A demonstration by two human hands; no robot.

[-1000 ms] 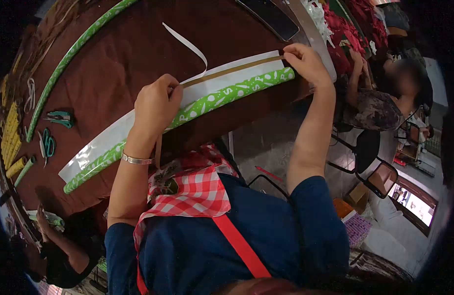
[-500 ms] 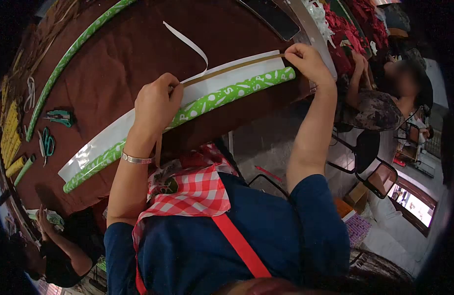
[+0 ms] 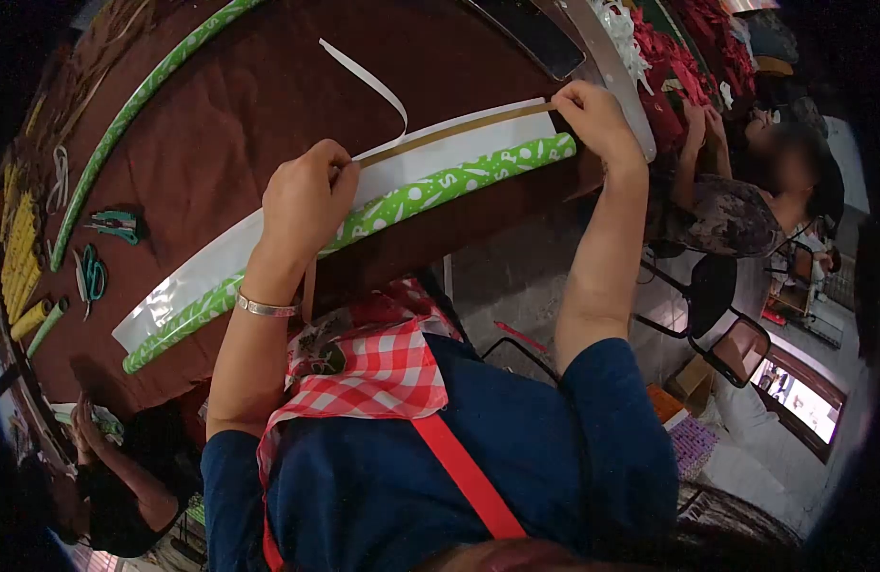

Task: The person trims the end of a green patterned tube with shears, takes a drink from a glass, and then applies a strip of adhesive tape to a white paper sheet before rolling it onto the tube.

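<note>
A partly rolled sheet of green patterned wrapping paper lies across the table, its white side showing along the far part. Along the far edge runs a narrow brown strip of tape, stretched between my hands. My left hand is closed in a pinch on the strip near the middle of the sheet. At the right end of the sheet, my right hand pinches the strip between thumb and fingers. Beyond the sheet a thin white strip curls up from the edge near my left hand.
On the brown tablecloth lie green-handled scissors, a teal cutter and a long green paper roll. A dark phone-like slab sits at the far edge. Co-workers are at right and lower left.
Both hands keep their pinch on the tape. The right end of the sheet has shifted very slightly to the right. The co-worker's hands at right have moved a little.
</note>
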